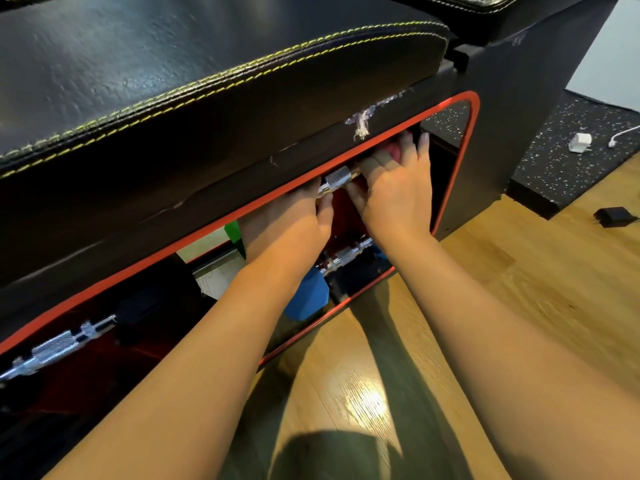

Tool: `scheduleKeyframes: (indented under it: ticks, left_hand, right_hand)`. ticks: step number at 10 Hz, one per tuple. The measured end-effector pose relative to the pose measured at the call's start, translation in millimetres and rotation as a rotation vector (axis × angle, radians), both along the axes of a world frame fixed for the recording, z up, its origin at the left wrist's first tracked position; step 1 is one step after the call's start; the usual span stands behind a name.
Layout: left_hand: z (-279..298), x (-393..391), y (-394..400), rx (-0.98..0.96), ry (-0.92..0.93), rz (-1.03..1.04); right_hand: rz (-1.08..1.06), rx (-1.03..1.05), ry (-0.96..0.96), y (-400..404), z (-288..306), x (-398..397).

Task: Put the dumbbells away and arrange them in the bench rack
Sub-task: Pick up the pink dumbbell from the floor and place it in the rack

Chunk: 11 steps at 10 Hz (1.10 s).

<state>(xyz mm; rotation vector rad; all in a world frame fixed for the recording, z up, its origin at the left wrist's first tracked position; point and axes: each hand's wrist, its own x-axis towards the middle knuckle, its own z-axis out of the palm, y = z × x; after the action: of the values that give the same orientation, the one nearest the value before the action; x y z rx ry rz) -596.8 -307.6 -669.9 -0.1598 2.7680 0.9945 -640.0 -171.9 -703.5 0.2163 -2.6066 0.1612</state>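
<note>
Both my hands reach into the red-rimmed opening of the bench rack (453,188). My left hand (294,223) and my right hand (394,188) hold the two ends of a dumbbell with a knurled chrome handle (337,178); its weights are mostly hidden by my fingers and the rack's upper edge. Below my hands, a blue dumbbell (308,299) with a chrome handle (346,258) lies in the rack. Farther left, a black dumbbell (152,306) with a chrome handle (55,351) rests in the rack too.
The black padded bench seat (207,64) with yellow stitching overhangs the rack. Wooden floor (519,271) lies to the right and below. A speckled black mat (571,161) at the right carries a white charger (579,143); a black adapter (611,216) sits on the wood. Something green (235,233) shows behind the rack.
</note>
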Motion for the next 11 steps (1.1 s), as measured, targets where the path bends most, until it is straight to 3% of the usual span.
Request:
scheduleKeyframes:
  ticks: [1,2,3,4,5,6,8,11]
  left_hand:
    - [-5.6,2.9,1.0,0.070,0.003,0.023]
    - [-13.3,5.6,-2.8,-0.194,0.414,0.018]
    - [-9.9,17.1,5.2,-0.121,0.858,-0.213]
    - [-14.1,21.6,28.8,-0.273,1.080,-0.305]
    - [-13.2,29.4,59.2,-0.278,1.106,-0.411]
    - [-22.2,39.4,89.4,-0.128,1.022,-0.608]
    - [-69.6,85.4,163.3,0.015,0.783,-0.951]
    - [-137.7,177.5,257.4,-0.048,0.663,-1.400]
  right_hand:
    - [0.051,-0.045,0.012,4.2,-1.2,0.6]
    - [0.050,-0.062,-0.052,7.8,0.7,6.7]
    - [0.114,-0.128,0.001,16.9,-0.5,16.9]
    - [0.151,-0.206,0.032,33.3,-6.8,29.1]
    - [0.124,-0.259,0.069,56.2,-19.3,47.7]
    - [0.098,-0.437,0.133,85.7,-31.0,79.4]
    - [-0.110,-0.433,-0.332,175.2,-60.2,153.8]
    - [-0.368,-0.003,-0.912,285.8,-104.9,284.8]
